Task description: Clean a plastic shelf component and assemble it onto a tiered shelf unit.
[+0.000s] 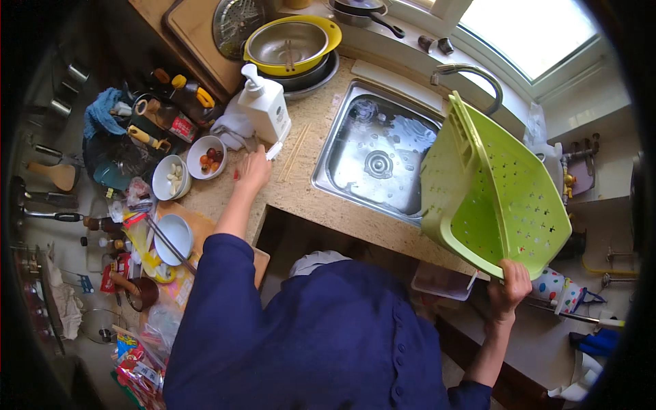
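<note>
My right hand [510, 287] grips the lower rim of a large light-green plastic basket [529, 212] with small punched holes. The basket is tilted on its side over the right part of the sink and the counter edge. On the counter to the left, my left hand [254, 169] is closed around a small tool with a white end [274, 151]; a bit of red shows at the hand's other side. Its kind cannot be made out. Just beyond stands a white pump bottle [265, 109]. A pair of wooden chopsticks [295, 152] lies to the hand's right.
A steel sink [321, 176] holds shallow water under a curved faucet [471, 68]. Bowls of cherry tomatoes [207, 157] and garlic cloves [173, 179] stand left of my hand. Stacked basins, including a yellow colander [333, 31], sit at the back. Bottles and packets crowd the left.
</note>
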Available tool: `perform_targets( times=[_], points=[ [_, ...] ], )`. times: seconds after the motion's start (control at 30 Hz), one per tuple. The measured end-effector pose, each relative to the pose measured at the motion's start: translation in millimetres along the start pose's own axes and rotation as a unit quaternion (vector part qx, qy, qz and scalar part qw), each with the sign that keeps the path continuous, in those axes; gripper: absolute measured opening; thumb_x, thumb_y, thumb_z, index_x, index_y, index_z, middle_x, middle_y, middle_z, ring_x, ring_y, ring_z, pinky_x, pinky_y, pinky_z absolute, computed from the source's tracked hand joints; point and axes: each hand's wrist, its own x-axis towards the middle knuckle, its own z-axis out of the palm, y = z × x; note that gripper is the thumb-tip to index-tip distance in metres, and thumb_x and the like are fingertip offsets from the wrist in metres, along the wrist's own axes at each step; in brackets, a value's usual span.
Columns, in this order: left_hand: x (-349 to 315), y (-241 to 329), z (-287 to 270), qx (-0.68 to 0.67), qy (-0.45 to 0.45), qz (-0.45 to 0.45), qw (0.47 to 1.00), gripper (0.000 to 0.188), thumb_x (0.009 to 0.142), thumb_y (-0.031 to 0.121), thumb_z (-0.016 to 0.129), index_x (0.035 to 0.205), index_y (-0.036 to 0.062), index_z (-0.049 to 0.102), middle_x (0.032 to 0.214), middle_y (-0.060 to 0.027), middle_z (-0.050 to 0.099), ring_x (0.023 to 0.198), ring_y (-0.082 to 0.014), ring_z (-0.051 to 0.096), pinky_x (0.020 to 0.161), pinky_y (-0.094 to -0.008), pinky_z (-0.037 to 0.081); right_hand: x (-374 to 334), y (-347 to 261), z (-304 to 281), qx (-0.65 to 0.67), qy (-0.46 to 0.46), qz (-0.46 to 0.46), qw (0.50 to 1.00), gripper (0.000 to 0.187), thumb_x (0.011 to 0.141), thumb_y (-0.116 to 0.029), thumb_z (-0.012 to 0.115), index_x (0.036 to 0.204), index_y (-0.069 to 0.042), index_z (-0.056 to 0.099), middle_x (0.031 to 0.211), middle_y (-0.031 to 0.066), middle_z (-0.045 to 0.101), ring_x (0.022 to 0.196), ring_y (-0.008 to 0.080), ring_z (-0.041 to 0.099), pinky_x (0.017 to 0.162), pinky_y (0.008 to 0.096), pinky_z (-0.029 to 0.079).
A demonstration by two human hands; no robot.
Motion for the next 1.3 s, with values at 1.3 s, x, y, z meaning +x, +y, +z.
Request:
perform_targets(
  times=[1.3],
  points=[
    [-4,101,-99,-0.679,-0.094,0.122,0.718,0.037,0.077,0.028,0.077,0.1,0.0037,0.061,0.083,-0.0007,0.06,0.071,-0.0088,0.057,0.065,-0.0246,0.047,62,-31,-2,0.01,0.172,0.076,0.982,0.013,0.062,-0.006,0.068,0.074,-0.004,0.061,0.104,0.0141,0.062,0.097,0.0311,0.059,0.088,0.0425,0.045]
  ],
)
